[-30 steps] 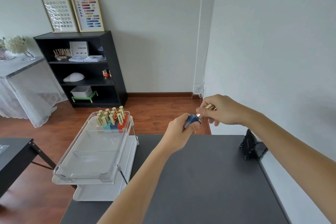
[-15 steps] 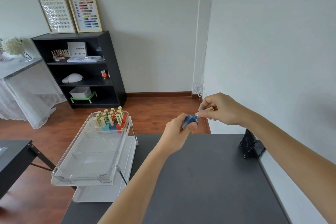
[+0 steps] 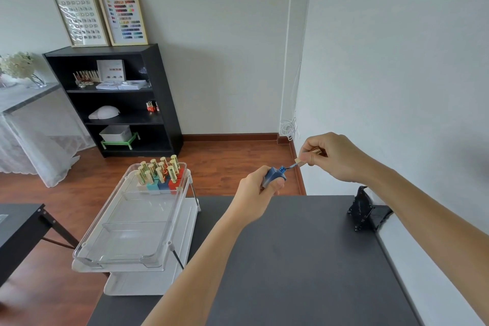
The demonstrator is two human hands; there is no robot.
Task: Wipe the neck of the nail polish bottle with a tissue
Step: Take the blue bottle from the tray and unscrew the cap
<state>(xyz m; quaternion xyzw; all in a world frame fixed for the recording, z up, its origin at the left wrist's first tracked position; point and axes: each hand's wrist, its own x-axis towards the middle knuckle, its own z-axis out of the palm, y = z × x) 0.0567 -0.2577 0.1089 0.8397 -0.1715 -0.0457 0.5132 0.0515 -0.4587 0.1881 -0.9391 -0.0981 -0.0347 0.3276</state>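
left hand: clamped on blue nail polish bottle, held above the desk | right hand: pinched on gold cap, brush stem partly drawn out of the threaded neck | step: brush is best lifted straight out, bottle kept upright, drips avoided | tissue: none seen near either hand

Both hands are raised with arms outstretched, left hand fisted, right hand pinching.
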